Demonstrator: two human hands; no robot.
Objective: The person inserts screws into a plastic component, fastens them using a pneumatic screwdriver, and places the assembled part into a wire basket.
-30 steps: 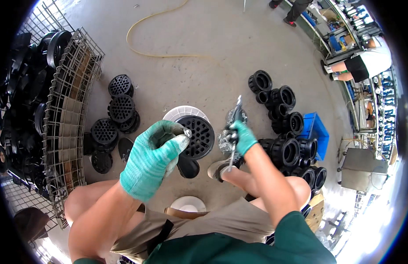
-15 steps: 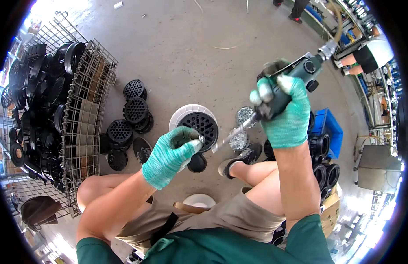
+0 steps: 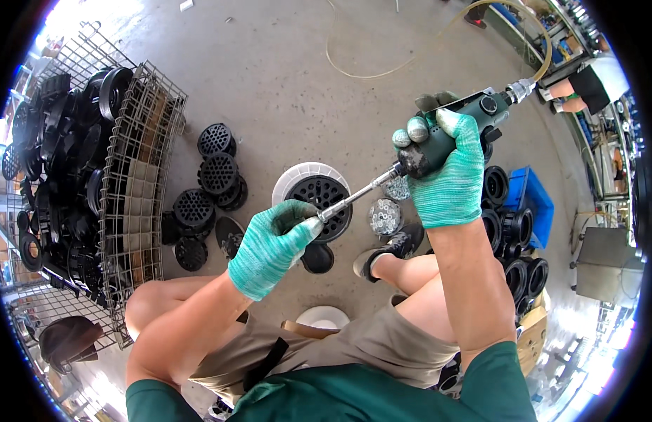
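Note:
My right hand [image 3: 445, 162], in a green-and-white knit glove, is wrapped round a dark green pneumatic screwdriver [image 3: 438, 144]. The tool's long silver bit [image 3: 361, 191] slants down to the left. Its tip meets the pinched thumb and fingers of my gloved left hand [image 3: 276, 239], which hold a small metal fastener, now mostly hidden. Beneath the bit lies a round black slotted grate [image 3: 317, 188] on a white round stand [image 3: 287, 179]. A black round part [image 3: 317, 260] shows just in front of it.
Stacked black grates [image 3: 218, 174] stand at left, beside a wire cage [image 3: 139, 176] full of black parts. Metal fasteners [image 3: 385, 216] fill round containers near my right shoe. Black rings [image 3: 530, 278] and a blue bin [image 3: 535, 207] are at right. An air hose [image 3: 549, 49] trails from the tool.
The screwdriver's bit has come up and left, so its tip now reaches the fingertips of my left hand. The left hand has hardly moved.

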